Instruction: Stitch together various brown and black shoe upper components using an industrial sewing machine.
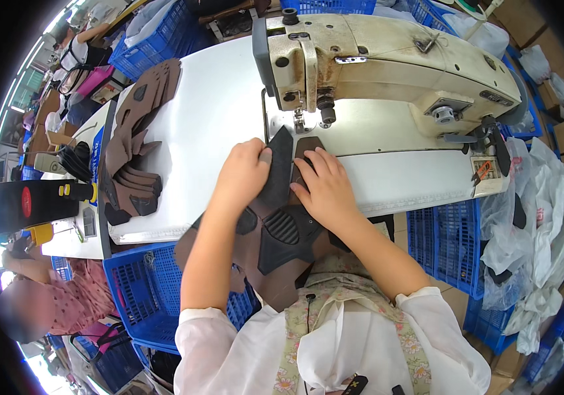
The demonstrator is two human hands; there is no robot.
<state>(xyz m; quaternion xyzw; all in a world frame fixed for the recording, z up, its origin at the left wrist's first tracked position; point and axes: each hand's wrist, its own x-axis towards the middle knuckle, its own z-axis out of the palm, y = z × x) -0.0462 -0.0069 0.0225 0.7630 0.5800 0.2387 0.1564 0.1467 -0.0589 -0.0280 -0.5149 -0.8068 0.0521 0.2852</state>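
A brown and black leather-like workpiece [280, 170] drapes from the sewing machine's bed down over the table's front edge onto my lap. Its pointed black panel lies just in front of the presser foot [300, 121], and a ribbed black patch [282, 226] shows lower down. My left hand [245, 172] grips the black panel's left edge, its fingers curled. On the right, my right hand [326, 189] holds the brown flap [307, 146] with bent fingers, thumb apart below them. What lies under my fingers is hidden.
The sewing machine [387, 62] spans the far side of the white table [213, 85]. Stacked brown pieces [143, 99] lie at the left. Blue crates [143, 276] stand below the table on both sides. Plastic bags [535, 217] hang at the right. Another person [64, 296] sits at left.
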